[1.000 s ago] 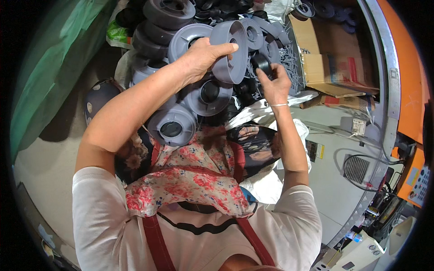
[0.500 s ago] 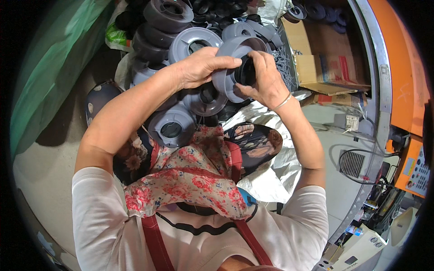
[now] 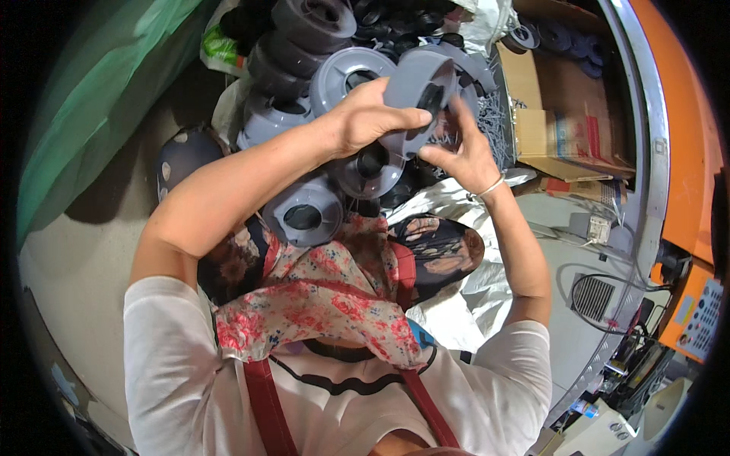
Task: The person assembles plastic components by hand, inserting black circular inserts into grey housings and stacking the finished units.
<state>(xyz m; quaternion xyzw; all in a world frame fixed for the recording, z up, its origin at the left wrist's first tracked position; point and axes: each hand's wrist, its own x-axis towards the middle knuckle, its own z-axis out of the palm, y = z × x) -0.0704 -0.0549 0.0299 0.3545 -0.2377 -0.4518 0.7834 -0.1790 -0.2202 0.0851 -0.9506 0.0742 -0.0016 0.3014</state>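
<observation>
A grey, round plastic part [image 3: 414,76] with a wide rim and a hollow middle is tilted up in my left hand [image 3: 369,121]. My left thumb lies across its edge, and the other fingers are hidden behind it. A black round piece [image 3: 431,97] sits in its middle. Just right of the part is my right hand [image 3: 475,156], thumb and fingers spread apart, the fingertips smeared by motion. Whether it touches the part is hard to make out. Similar grey parts with dark centres [image 3: 323,216] [image 3: 370,171] lie below my hands, near my lap.
More grey parts are stacked [image 3: 285,64] at the far left, beside many black pieces [image 3: 380,19]. Thin grey pieces [image 3: 494,125] are heaped right of my hands. Beyond them stands an open cardboard box [image 3: 566,140]. An orange machine [image 3: 677,114] is at the right, a green sheet [image 3: 99,99] at the left.
The held part has turned more edge-on, its hollow side now facing right. My right hand's fingers have moved off the black piece and spread. The whole view has shifted slightly.
</observation>
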